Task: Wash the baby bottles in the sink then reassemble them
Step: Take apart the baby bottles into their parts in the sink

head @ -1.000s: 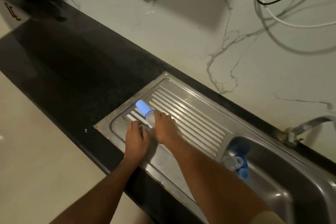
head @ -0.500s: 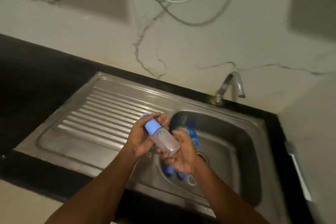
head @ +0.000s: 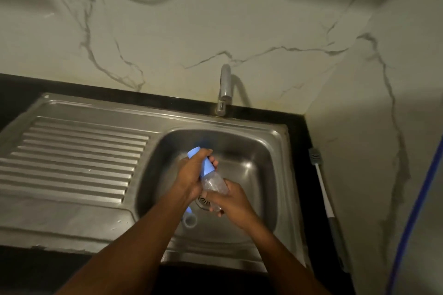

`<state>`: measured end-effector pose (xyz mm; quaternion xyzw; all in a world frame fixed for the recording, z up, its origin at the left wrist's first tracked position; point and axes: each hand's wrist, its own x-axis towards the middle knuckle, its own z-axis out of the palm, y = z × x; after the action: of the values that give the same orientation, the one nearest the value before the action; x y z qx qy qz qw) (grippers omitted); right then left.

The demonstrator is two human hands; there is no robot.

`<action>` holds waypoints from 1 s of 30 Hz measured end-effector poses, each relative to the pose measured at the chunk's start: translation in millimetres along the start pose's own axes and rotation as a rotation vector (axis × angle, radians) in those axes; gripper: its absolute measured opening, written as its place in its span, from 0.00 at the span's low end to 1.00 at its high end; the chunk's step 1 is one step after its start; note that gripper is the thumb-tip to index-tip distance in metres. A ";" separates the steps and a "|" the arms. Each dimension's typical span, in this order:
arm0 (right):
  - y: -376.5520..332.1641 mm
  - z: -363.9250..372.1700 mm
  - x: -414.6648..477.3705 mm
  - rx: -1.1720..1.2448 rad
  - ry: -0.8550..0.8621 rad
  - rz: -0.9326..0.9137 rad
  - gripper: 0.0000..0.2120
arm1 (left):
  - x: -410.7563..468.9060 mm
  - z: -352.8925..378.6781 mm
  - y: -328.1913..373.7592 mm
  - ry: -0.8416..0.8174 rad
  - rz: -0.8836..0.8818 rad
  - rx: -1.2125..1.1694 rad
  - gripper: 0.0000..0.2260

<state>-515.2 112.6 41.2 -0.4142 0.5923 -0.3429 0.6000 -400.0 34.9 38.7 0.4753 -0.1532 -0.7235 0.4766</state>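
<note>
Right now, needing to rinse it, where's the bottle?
Head view, centre: bottle over the sink basin, before the tap, gripped by left hand and right hand.

We lose the bottle's [head: 213,182] base in the right hand [head: 231,201], and a clear piece [head: 189,220], perhaps a ring, behind the left forearm [head: 153,230].

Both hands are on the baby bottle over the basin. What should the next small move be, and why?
Probably twist the blue cap off. The left hand grips it, the right hand holds the clear bottle body, the cap is still on, and the bottle is held over the sink basin, so washing the inside likely needs it opened first.
</note>
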 end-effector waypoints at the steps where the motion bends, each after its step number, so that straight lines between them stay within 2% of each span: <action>1: 0.8 -1.8 0.6 -0.031 0.020 -0.003 0.12 | 1.5 3.1 -4.7 0.016 0.030 0.007 0.06; 3: 6.6 -3.5 3.2 -0.159 0.070 -0.025 0.13 | 2.8 8.7 -12.3 0.093 0.105 0.010 0.05; 5: 18.0 -7.3 0.4 -0.351 0.133 -0.058 0.12 | 6.4 10.5 -8.9 0.273 0.189 -0.010 0.05; 6: 27.5 -8.7 -3.4 -0.378 0.175 -0.058 0.12 | 9.4 6.8 -0.6 0.340 0.216 -0.016 0.05; 7: 36.2 -9.1 -7.9 -0.348 0.225 -0.036 0.13 | 12.6 2.4 10.0 0.333 0.218 -0.018 0.05; 10: 52.6 -15.3 -7.6 -0.134 0.321 0.011 0.16 | 16.7 -13.7 34.3 0.037 0.066 0.043 0.05; 12: 49.6 -17.3 0.2 -0.011 0.269 0.014 0.16 | 12.1 -19.5 28.9 -0.147 -0.116 0.160 0.11; 15: 44.2 -12.7 13.1 -0.011 0.145 0.014 0.28 | -1.3 -21.2 -1.8 -0.324 -0.277 0.309 0.20; 17: 47.7 -4.9 18.1 -0.079 0.108 0.043 0.31 | -6.8 -22.4 -15.0 -0.281 -0.263 0.332 0.24; 19: 51.2 -5.7 18.0 -0.133 0.032 0.055 0.28 | -8.6 -25.0 -18.7 -0.253 -0.226 0.358 0.27; 21: 48.5 -12.7 13.5 -0.185 -0.011 0.025 0.24 | -12.6 -27.5 -17.4 -0.277 -0.183 0.449 0.25; 24: 43.2 -21.4 14.5 -0.074 0.121 -0.029 0.19 | -15.3 -29.5 -18.3 -0.247 -0.047 0.604 0.15; 28: 30.4 -17.8 22.8 -0.090 0.006 -0.101 0.19 | -6.6 -30.7 -22.3 -0.270 0.026 0.689 0.23; 30: 28.4 -23.3 31.9 -0.078 -0.021 -0.074 0.18 | -3.0 -31.2 -20.9 -0.266 0.035 0.726 0.17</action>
<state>-538.6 93.7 3.0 -0.4624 0.5833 -0.3370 0.5765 -385.0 55.1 10.5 0.5123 -0.4681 -0.6694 0.2653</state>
